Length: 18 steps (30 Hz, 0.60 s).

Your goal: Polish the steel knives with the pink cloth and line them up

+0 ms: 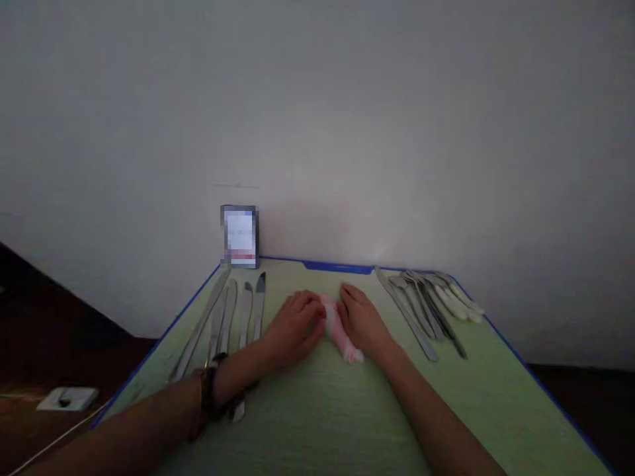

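Observation:
A small pink cloth (338,330) lies bunched in the middle of a green board with a blue rim (337,267). My left hand (292,327) rests on the board just left of the cloth, fingers curled against its edge. On the cloth's right side lies my right hand (363,322), fingers bent and touching it. What the fingers grip beneath the cloth is hidden. A dark band sits on my left wrist (208,390).
Several table knives (225,320) lie in a row on the board's left side. A pile of forks and spoons (431,301) lies at the right. A small blurred card (239,236) stands against the white wall. A white socket strip (67,398) sits on the dark floor at left.

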Each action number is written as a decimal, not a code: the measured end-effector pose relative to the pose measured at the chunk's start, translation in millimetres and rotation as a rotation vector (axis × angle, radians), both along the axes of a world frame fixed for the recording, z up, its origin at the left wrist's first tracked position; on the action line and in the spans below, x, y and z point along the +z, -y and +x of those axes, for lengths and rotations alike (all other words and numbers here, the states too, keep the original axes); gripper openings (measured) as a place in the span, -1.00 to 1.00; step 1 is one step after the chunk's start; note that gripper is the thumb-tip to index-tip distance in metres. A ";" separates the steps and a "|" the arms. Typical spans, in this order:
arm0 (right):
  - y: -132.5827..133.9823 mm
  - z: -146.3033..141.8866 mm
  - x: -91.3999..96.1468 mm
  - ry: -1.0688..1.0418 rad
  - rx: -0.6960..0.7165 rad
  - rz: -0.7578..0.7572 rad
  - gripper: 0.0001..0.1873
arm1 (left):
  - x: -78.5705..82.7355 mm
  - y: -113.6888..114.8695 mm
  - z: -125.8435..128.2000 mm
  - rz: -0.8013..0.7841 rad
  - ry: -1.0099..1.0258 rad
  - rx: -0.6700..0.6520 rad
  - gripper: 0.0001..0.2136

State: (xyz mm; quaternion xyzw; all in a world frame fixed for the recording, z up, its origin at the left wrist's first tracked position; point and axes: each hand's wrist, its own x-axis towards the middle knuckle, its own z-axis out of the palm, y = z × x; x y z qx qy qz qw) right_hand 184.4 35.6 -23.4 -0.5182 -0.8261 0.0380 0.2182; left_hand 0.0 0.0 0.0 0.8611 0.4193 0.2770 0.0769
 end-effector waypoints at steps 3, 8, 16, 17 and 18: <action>-0.3 4.5 -1.0 -0.104 0.019 0.004 -0.52 | 4.0 0.5 -13.2 0.004 -0.101 0.112 -0.81; 13.0 5.1 5.9 -0.286 0.104 -0.043 -0.48 | -2.1 2.1 -56.6 -0.046 -0.383 0.456 -0.49; 30.3 -5.1 10.3 -0.160 0.231 -0.121 -0.48 | -11.0 7.5 -83.7 -0.356 -0.513 0.631 -0.34; 29.9 -5.6 9.4 -0.155 0.210 -0.128 -0.48 | -9.9 7.9 -80.9 -0.359 -0.517 0.618 -0.36; 29.6 -6.0 8.6 -0.147 0.192 -0.137 -0.48 | -8.8 8.2 -78.2 -0.360 -0.520 0.601 -0.37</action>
